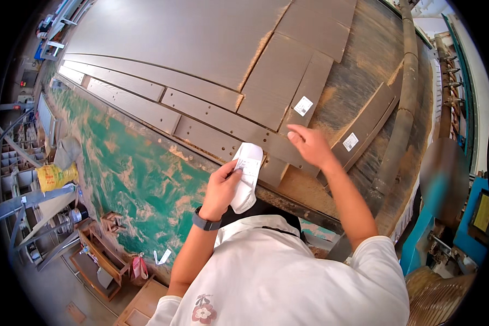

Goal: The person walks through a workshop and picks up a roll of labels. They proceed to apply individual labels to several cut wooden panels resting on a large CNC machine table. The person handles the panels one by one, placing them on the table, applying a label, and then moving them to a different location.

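My left hand is closed around a folded white strip of label paper, its thumb pressed on the printed face. Over the panel's near corner hovers my right hand, its thumb and index finger a little apart with nothing visible between them. Beneath it lie brown boards, including a narrow drilled board with holes along it. A white label sticks to one board just beyond my right hand. Farther right, another white label is on a tilted narrow board.
A large brown panel covers the far part of the dusty worktable. A thick pipe runs along its right side. Green, dust-streaked flooring lies to the left, near a wooden stool and a yellow bag. Blue machinery stands right.
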